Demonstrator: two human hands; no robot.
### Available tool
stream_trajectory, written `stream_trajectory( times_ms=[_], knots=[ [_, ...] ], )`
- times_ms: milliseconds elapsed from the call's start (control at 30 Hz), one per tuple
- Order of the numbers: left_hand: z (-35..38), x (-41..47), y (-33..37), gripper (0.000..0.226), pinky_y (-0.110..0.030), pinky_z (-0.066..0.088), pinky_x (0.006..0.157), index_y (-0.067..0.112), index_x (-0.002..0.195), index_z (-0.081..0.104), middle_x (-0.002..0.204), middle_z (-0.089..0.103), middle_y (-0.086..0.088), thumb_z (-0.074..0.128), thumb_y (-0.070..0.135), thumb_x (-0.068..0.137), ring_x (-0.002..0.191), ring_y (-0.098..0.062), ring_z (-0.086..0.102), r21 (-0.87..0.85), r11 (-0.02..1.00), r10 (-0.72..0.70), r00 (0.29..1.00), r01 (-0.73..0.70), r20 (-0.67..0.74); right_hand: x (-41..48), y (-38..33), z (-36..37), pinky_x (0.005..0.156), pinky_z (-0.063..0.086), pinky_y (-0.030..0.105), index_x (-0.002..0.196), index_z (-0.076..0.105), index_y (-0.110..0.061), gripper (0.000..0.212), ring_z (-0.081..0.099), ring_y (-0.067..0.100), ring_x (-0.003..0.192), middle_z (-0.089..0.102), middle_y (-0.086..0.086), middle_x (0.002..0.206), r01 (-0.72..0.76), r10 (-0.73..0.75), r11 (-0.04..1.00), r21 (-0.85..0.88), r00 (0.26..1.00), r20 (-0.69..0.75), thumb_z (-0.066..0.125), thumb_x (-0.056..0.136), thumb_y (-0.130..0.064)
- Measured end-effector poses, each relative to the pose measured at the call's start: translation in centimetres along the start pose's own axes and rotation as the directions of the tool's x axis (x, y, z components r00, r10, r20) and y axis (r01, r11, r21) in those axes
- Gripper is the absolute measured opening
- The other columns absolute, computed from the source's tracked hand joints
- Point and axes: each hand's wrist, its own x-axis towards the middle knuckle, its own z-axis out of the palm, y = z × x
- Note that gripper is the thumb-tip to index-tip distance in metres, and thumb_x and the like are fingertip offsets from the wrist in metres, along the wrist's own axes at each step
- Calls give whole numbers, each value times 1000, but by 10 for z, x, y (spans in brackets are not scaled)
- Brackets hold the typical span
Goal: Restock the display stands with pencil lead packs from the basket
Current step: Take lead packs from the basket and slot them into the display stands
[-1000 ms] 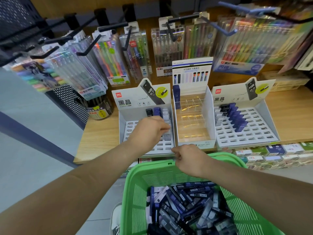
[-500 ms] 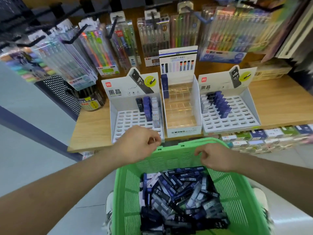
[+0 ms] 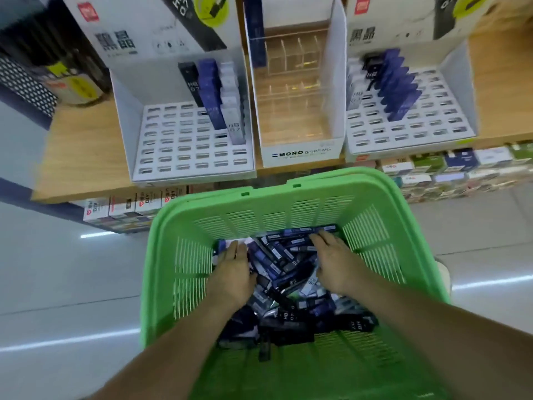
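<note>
Both forearms were cut off by the lower edge. The left hand (image 3: pixel 233 272) and right hand (image 3: pixel 337 264) lay flat, fingers straight, on the heap of dark blue, black and pale pencil lead packs (image 3: pixel 288 261) in the green slatted plastic basket (image 3: pixel 259 215). The palms hid what lay beneath, and the blurred packs were too jumbled to count. Beyond the far rim, three stands stood on the wooden shelf (image 3: pixel 80 151): the left white slotted stand (image 3: pixel 187 145) with three short rows, the clear-tiered middle stand (image 3: pixel 300 111), and the right white slotted stand (image 3: pixel 409 125), with most slots open.
</note>
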Motion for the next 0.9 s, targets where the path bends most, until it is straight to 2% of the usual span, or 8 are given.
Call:
stream_trajectory(
  times_ms=[133,267,400,567,633,700,800,900],
  knots=[
    [18,21,12,86,-44,29,112,22,152,7,157,19,-5,52,58,88,142,-32,18,-122,989,-80,997,81,14,30,-11,9,120,18,51,155,4,-20,99,11,27,149,4,5,159,-30,32,988,-149,999,11,71,82,-16],
    [25,31,38,90,-52,34,103,21,147,19,149,31,-4,47,74,80,135,-30,26,-80,973,-217,976,215,-14,41,-21,19,116,23,50,153,6,-17,100,24,32,139,20,12,149,-73,70,968,-238,997,-18,73,79,-21],
    [25,38,38,79,-52,36,96,20,139,37,137,38,-2,59,66,79,130,-28,33,-68,971,-228,974,227,-4,44,-21,25,104,36,50,147,15,-22,92,41,36,127,25,13,142,-115,114,983,-140,993,-16,75,77,-16],
    [23,29,19,64,-36,48,88,18,138,43,136,46,-11,65,47,85,118,-29,53,-194,975,-110,994,111,19,35,-22,31,82,45,43,139,17,-29,84,57,34,101,42,10,131,-56,59,995,-79,998,36,74,78,-15],
    [18,24,12,48,-26,42,73,17,128,53,111,63,-5,65,39,88,99,-22,60,-247,965,-94,995,82,-37,31,-23,35,64,42,36,144,14,-29,84,54,30,79,51,10,121,-12,14,996,-85,1000,23,69,82,-12],
    [12,22,8,35,-21,34,65,16,121,61,96,68,-1,64,32,90,83,-18,60,-320,942,-118,992,99,-41,26,-20,37,57,42,33,152,6,-27,85,52,28,74,55,10,120,29,-27,997,-69,999,36,62,89,-14],
    [6,19,4,24,-18,34,65,15,115,67,107,71,-5,60,24,93,85,-20,62,-387,914,-145,989,122,-30,21,-15,32,61,39,26,156,11,-23,72,58,24,82,59,12,125,61,-64,997,45,996,69,52,97,-22],
    [-1,16,5,26,-12,36,66,13,119,66,112,69,-5,58,19,95,82,-16,61,-474,870,-175,984,138,-35,20,-15,18,57,41,20,146,41,-13,47,54,16,75,63,13,112,-77,43,908,412,995,90,51,100,-16]
  ],
)
